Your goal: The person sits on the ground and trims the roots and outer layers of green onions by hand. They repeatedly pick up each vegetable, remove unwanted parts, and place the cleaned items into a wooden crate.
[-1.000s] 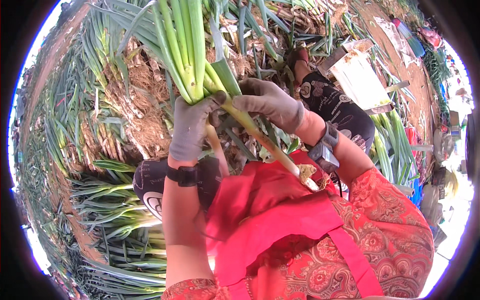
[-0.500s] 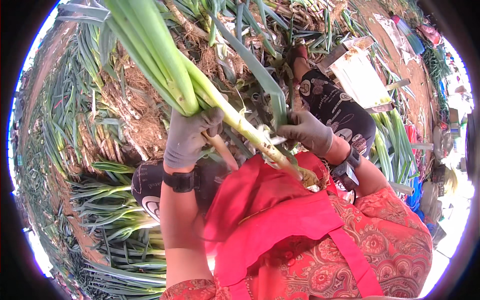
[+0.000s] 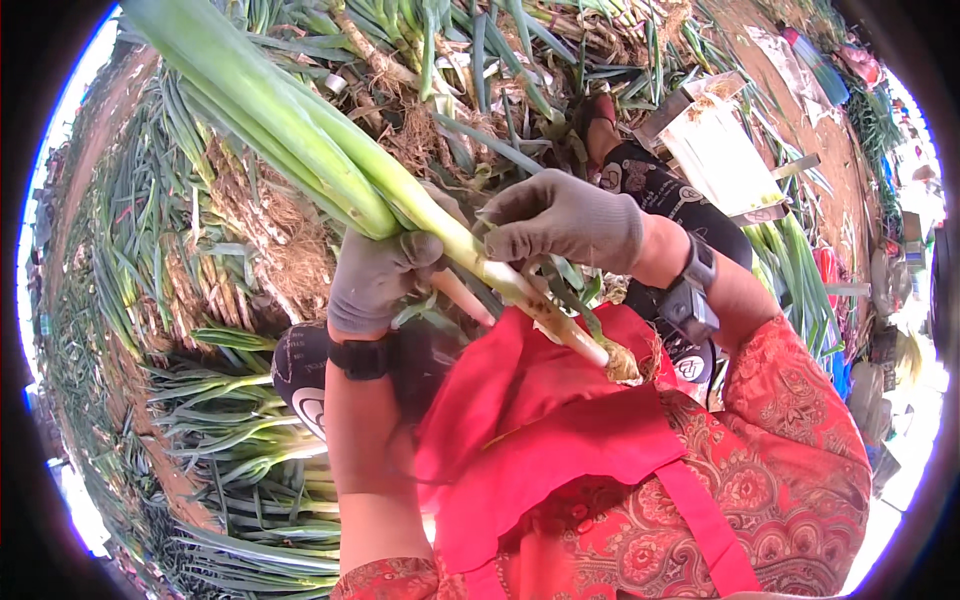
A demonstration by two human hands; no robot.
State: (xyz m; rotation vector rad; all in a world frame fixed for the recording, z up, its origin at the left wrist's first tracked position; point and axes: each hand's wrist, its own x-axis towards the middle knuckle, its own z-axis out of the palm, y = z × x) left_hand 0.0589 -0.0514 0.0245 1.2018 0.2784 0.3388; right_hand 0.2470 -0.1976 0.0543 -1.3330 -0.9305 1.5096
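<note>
Red apron [image 3: 570, 430] across lower center, patterned red top [image 3: 770, 470] to its right. Dark band [image 3: 360, 358] on left wrist, grey device [image 3: 690, 308] on right. Left hand [image 3: 372, 285], grey-gloved, center-left: closed round a long leek [image 3: 440, 225]. Leek slants from upper left (leaves) to just right of center, root end over the apron. Right hand [image 3: 580, 225], same glove, center: fingers curled narrow by the stalk; can't tell if pinching it. Pale stick-like piece [image 3: 462, 297] just below left hand, can't tell if held. Dark printed trouser leg [image 3: 690, 215] right of center. Leek bundle [image 3: 250, 430] lower left; rooty leek pile [image 3: 270, 220] upper left. White-topped stand [image 3: 715, 150] upper right, brown ground [image 3: 840, 190] beyond.
</note>
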